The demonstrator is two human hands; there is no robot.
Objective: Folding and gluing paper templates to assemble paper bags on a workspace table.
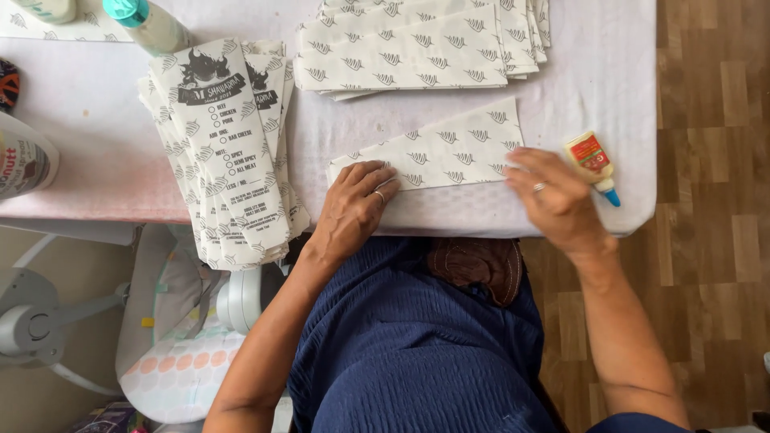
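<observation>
White-clothed worktop (96, 120): at its near edge, both hands (357, 200) (553, 196) press flat, fingers spread, holding a patterned paper sheet (449, 148) still.

L hand (353, 204) and R hand (555, 198): both palm-down, fingers extended flat, forearms angled in from near table edge.

Looks like someone's home doing craft work: cloth-covered table (96, 104) over wood floor (714, 240), paper stacks (224, 152) at 10 o'clock, baby bouncer (172, 361) at 8.
</observation>
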